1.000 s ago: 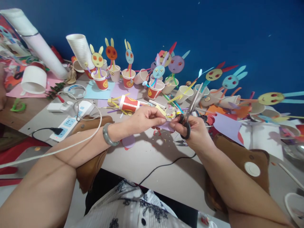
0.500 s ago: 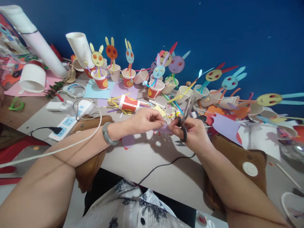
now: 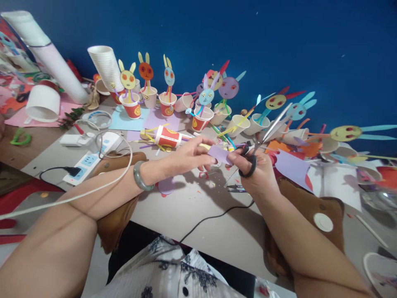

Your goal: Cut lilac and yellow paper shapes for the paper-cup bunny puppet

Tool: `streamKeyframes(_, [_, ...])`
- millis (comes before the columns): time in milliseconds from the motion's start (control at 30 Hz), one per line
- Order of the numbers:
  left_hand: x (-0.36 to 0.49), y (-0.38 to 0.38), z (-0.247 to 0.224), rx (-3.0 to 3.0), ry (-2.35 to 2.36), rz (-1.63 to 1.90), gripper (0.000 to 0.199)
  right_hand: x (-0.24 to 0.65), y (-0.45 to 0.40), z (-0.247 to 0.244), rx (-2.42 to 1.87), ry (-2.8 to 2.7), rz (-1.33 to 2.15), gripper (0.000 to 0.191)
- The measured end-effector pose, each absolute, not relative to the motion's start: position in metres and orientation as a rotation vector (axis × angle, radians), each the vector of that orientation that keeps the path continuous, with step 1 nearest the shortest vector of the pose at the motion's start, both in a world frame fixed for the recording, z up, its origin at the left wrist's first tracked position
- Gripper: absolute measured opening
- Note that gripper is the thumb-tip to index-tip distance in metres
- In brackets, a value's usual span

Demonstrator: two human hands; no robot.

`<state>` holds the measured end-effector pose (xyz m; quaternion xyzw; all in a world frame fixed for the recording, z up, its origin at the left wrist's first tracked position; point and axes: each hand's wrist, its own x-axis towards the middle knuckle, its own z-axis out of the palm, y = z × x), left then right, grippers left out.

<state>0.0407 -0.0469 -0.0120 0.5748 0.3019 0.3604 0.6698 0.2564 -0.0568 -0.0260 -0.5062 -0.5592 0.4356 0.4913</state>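
My right hand [image 3: 257,167] is closed on a pair of scissors [image 3: 275,124], its black handle loops around the fingers and its blades pointing up and to the right. Between that hand's thumb and finger is a small purple piece of paper [image 3: 219,155]. My left hand [image 3: 189,157], with a bracelet [image 3: 142,176] on its wrist, is at the paper's left end, fingers apart; whether a fingertip touches the paper I cannot tell. Paper scraps [image 3: 203,174] lie on the table below. A purple paper disc [image 3: 166,186] sits partly under my left forearm.
Paper cups with rabbit figures [image 3: 132,108] line the blue wall. One red cup [image 3: 168,136] lies on its side. A power strip [image 3: 89,159] and cables are at left. A black cord [image 3: 204,217] crosses the table front. A larger purple sheet [image 3: 291,169] lies at right.
My left fingers have loosened from a pinch and spread. The purple paper now shows broadly, held by my right hand. The scissors have tilted over to the right.
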Motion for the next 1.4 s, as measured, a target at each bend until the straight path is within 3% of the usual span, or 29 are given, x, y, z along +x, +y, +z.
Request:
streamKeyframes(133, [0.043,-0.050,-0.012,1.287,0.677,0.817,0.026,0.252,-0.062,-0.029,-1.205,-1.364,1.095,0.028])
streamKeyframes(333, [0.043,-0.042,-0.014,1.160,0.714,1.026,0.032,0.250,-0.065,-0.032,-1.266,-1.439,1.206,0.033])
streamKeyframes(700, [0.040,-0.039,-0.016,1.180,0.721,1.034,0.026,0.248,-0.067,-0.023,-1.218,-1.590,1.160,0.037])
streamKeyframes(1000, [0.028,-0.019,-0.004,0.896,0.714,1.100,0.027,0.253,-0.064,-0.002,-1.001,-1.957,1.644,0.058])
streamKeyframes(1400, [0.028,-0.017,-0.009,0.848,0.590,1.119,0.022,0.249,-0.065,0.000,-0.993,-2.060,1.659,0.059])
